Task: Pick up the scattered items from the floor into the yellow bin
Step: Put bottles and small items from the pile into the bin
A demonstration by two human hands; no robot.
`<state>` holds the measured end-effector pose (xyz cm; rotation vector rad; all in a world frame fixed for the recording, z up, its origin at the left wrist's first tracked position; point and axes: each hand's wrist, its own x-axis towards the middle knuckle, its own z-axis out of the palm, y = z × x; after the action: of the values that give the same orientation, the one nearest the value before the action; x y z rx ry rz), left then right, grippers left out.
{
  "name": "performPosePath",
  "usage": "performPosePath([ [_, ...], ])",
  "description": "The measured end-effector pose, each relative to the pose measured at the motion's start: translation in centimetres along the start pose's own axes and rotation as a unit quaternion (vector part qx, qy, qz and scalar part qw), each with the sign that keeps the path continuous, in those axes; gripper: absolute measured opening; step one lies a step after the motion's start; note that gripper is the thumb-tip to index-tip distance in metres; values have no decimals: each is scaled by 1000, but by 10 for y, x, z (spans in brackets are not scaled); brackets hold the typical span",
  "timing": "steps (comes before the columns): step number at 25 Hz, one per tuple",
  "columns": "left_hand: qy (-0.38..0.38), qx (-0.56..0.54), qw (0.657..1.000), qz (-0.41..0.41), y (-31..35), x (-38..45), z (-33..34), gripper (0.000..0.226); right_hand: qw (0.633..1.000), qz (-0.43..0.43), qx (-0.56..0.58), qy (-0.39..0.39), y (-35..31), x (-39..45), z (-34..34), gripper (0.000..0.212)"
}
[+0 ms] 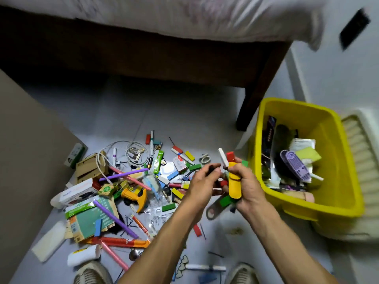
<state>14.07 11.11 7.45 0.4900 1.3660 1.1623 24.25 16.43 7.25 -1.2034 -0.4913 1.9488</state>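
Shoes (93, 272): two, at bottom edge, toes toward the pile; white marker (205, 267) lying between them on the floor (184, 117).
Right hand (244, 181): grip closed round a mixed bundle; yellow pouch (234, 181) upright in the fist, white block (223, 158) and red block (230, 155) standing out above the fingers, green block (225, 200) protruding below. Bundle full and loosely stacked.
Left hand (202, 184): just beside the right, fingers curled, pinching a small dark item (213, 168), too blurred to identify. Judged to be passing it into the right-hand bundle.
Yellow bin (336, 160): on the floor at right, close to the right hand, open-topped, already part filled; purple brush (296, 166) on top of the contents.
Scattered items (127, 187): large pile remaining on the floor left of the hands; straws, blocks, cables, cartons, orange-handled tool (136, 196). Metal bottle opener (215, 209) under the wrists.
Progress: early to middle, by judgement; far more on the floor than in the bin.
Step in hand: consolidate, then unload.
Recommended method: add nothing further to the right hand; carry over the bin rim before loosening; release low inside to prevent bounce-out.
Risk: green block at the base likely first to slip; support from beneath with the left hand during transfer.
Follow-up: gather long straws as one bunch; lift cables separately to avoid dragging small pieces.
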Motion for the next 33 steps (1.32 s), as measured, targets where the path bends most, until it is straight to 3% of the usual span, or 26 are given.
performPosePath([
  [6,-88,-11,996,20,70,16,113,23,978,-178,11,107,-123,-10,-30,27],
  [8,-84,14,996,20,75,22,131,34,954,-239,-45,177,-147,-3,-43,24],
  [11,-55,63,996,31,67,26,129,44,936,-229,-192,184,-151,13,-59,36],
  [14,-34,86,995,41,50,20,101,38,910,-210,-322,155,-128,18,-60,46],
  [19,63,107,992,4,3,4,25,44,864,-228,-447,39,-44,7,-27,31],
  [22,138,104,984,-29,-20,-3,-30,41,839,-178,-512,-44,12,6,-11,31],
  [26,201,147,964,-92,-56,4,-91,47,766,-85,-627,-111,58,37,-9,50],
  [30,264,290,904,-172,-92,20,-130,75,687,-103,-716,-73,87,99,-8,81],
  [33,265,220,916,-204,-115,31,-145,81,667,-62,-742,-24,105,145,-6,99],
])
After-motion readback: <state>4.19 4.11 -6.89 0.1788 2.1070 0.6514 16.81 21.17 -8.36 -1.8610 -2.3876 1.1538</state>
